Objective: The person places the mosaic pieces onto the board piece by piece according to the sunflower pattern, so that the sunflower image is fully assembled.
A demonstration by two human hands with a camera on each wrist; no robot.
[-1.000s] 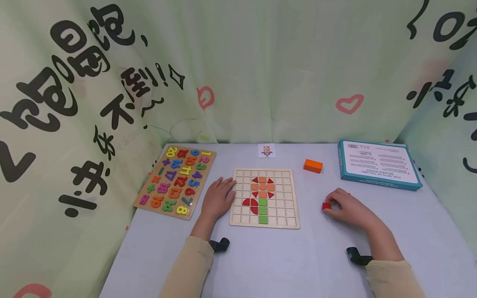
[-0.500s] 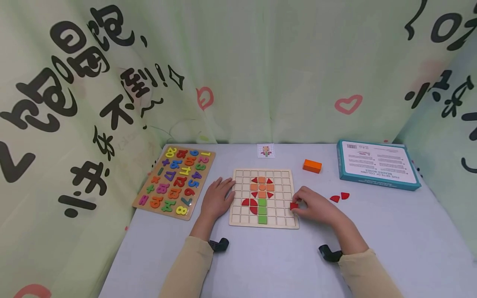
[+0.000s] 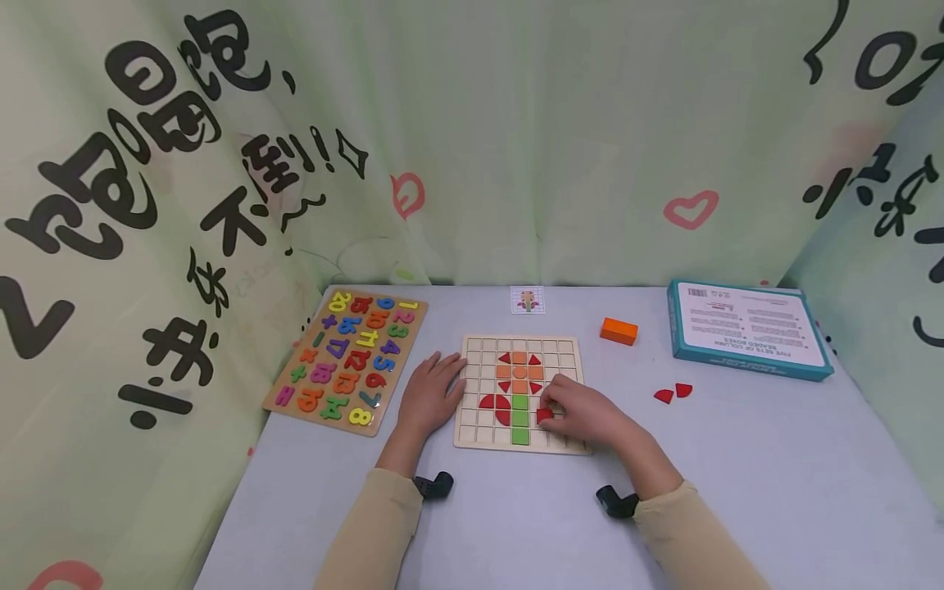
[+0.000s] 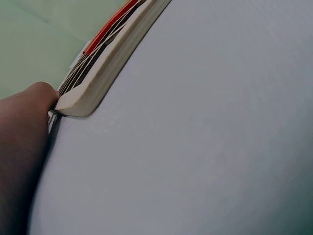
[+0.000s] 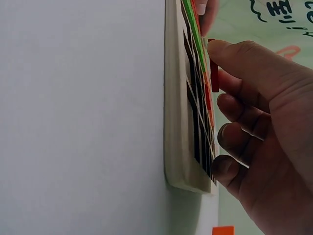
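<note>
A wooden grid board (image 3: 483, 437) lies on the table, filled in part with orange and green squares, small red triangles and rounded red pieces. My right hand (image 3: 590, 416) is over its right half. Thumb and forefinger pinch a red square tile (image 3: 544, 415) just right of the green column. In the right wrist view this tile (image 5: 214, 76) shows edge-on, close over the board, with the other fingers loosely bent. My left hand (image 3: 429, 395) rests at the board's left edge, fingers extended; the left wrist view catches only its thumb side by the board's corner.
Two red rounded pieces (image 3: 664, 396) lie right of the board. Behind are an orange block (image 3: 619, 331), a small pattern card (image 3: 528, 300) and a teal box (image 3: 751, 329). A number puzzle board (image 3: 383, 393) lies at the left. A curtain (image 3: 472, 164) hangs behind the table.
My right hand has carried the red square tile leftward from the table on the right to over the board. Two red pieces, hidden by it before, now show. The left hand has stayed put.
</note>
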